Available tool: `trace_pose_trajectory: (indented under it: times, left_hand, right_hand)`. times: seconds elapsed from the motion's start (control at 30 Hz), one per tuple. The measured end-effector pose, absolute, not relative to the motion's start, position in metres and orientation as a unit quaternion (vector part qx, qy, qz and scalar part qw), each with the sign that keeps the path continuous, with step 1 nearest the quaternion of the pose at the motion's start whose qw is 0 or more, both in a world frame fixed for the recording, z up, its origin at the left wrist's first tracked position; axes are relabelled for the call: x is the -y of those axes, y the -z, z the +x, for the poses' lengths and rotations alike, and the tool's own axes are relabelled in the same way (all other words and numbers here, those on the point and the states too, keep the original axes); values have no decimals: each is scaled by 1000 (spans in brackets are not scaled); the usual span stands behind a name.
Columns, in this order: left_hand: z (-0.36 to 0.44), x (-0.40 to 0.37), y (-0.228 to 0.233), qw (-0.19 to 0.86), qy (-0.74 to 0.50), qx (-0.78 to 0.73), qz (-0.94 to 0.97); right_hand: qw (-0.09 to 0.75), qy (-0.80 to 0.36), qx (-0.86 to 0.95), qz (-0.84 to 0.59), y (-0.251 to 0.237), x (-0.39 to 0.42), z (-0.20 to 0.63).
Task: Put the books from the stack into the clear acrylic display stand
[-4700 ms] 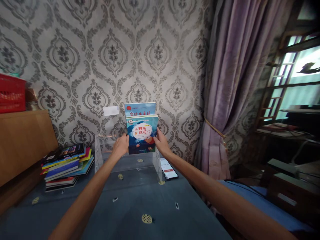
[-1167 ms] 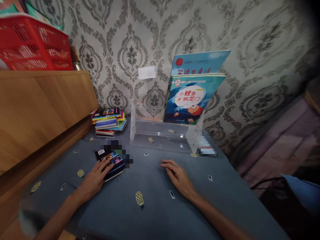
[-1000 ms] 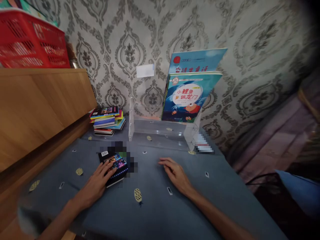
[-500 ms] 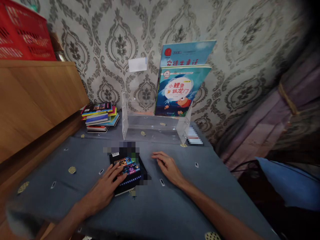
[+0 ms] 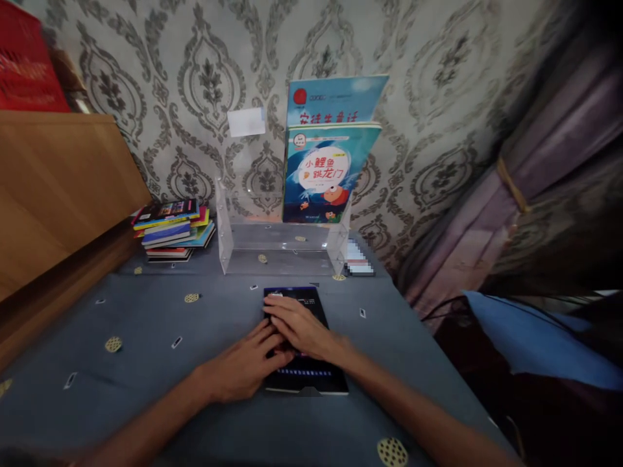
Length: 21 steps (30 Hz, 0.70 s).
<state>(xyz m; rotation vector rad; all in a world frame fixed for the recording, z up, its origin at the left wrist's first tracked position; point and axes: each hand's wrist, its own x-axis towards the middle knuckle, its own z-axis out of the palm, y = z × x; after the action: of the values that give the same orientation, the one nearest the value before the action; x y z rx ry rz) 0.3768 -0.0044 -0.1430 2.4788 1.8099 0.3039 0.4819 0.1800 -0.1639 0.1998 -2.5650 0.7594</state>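
A dark book [image 5: 321,381] lies flat on the cloth-covered table in front of me, its cover showing some white print near the top and a row of small blue marks near the bottom. Both palms face down over it. My left hand [image 5: 250,360] rests across the book's left side with fingers stretched out. My right hand [image 5: 304,327] lies flat over the book's middle, its fingers reaching over the left fingertips. Most of the cover picture is hidden under the hands.
A clear acrylic rack [image 5: 226,250] stands at the back, bearing a blue fish-cover book [image 5: 318,175] and a taller blue book [image 5: 335,97]. A pile of books [image 5: 170,233] is to its left. A wooden cabinet [image 5: 63,188] borders the left; a curtain [image 5: 467,220] hangs right.
The dark book has shifted right and now lies straighter. My right hand has come from the bare cloth onto the book, over the left fingers. The view has turned slightly right.
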Motion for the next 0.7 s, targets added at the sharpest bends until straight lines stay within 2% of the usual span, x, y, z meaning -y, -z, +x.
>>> trace_pose_trajectory:
  times: [0.13,0.27,0.7]
  left_hand:
    - [384,-2,143,45,-109,-586,802]
    - [381,0,152,43,-112,-582,804]
    - [376,0,163,5,-109,-569,815]
  right_hand:
    - [127,-288,948,58,156,-176,474]
    - [76,-298,951,29,151,-183,469]
    - [86,-176,976,-99,164,-222,513]
